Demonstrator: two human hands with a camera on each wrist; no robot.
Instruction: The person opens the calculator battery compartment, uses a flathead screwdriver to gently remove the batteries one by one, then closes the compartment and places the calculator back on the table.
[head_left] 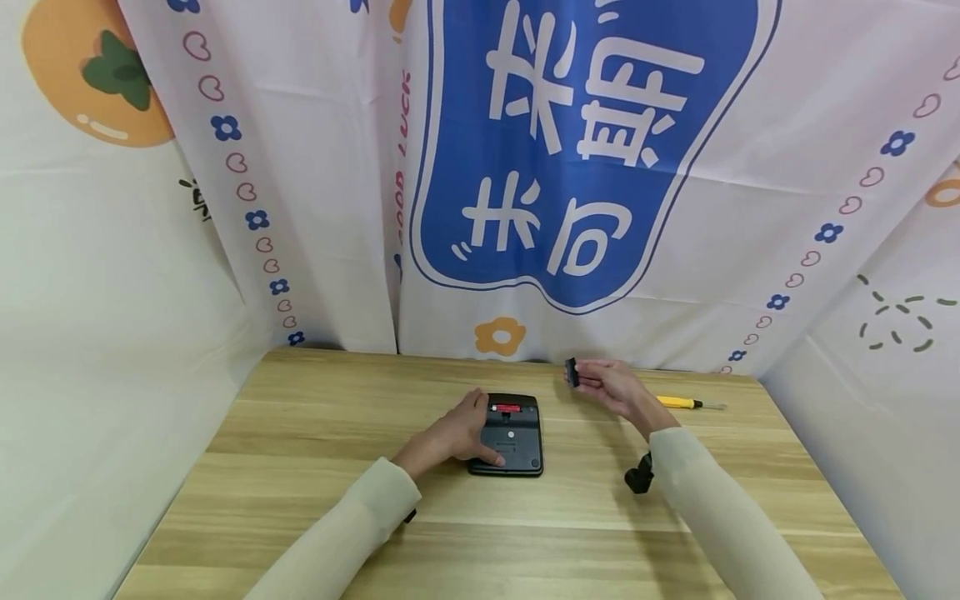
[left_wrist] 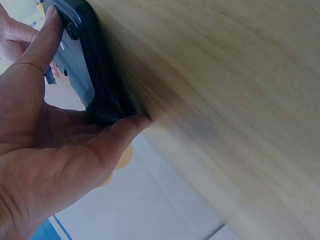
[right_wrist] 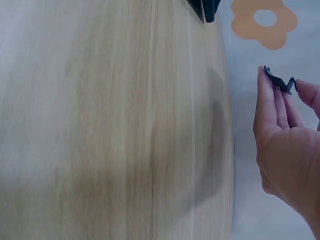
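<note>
A black calculator [head_left: 517,442] lies face down on the table, its battery compartment uncovered with a red battery [head_left: 507,408] inside. My left hand [head_left: 465,429] grips it from the left side, thumb across its back and fingers along the edge; the left wrist view shows the dark rounded rim [left_wrist: 102,75] between thumb and fingers. Up and to the right, near the table's back edge, my right hand [head_left: 611,386] pinches a small black battery cover [head_left: 573,372]. Seen from the right wrist, the bent cover [right_wrist: 280,82] sits between thumb and fingertips, raised off the table.
A screwdriver with a yellow handle [head_left: 678,402] lies on the wooden table [head_left: 315,433] behind the right wrist. Printed cloth [head_left: 330,208] hangs right behind the table's back edge and along both sides. A black wrist camera [head_left: 640,475] juts out beneath the right sleeve.
</note>
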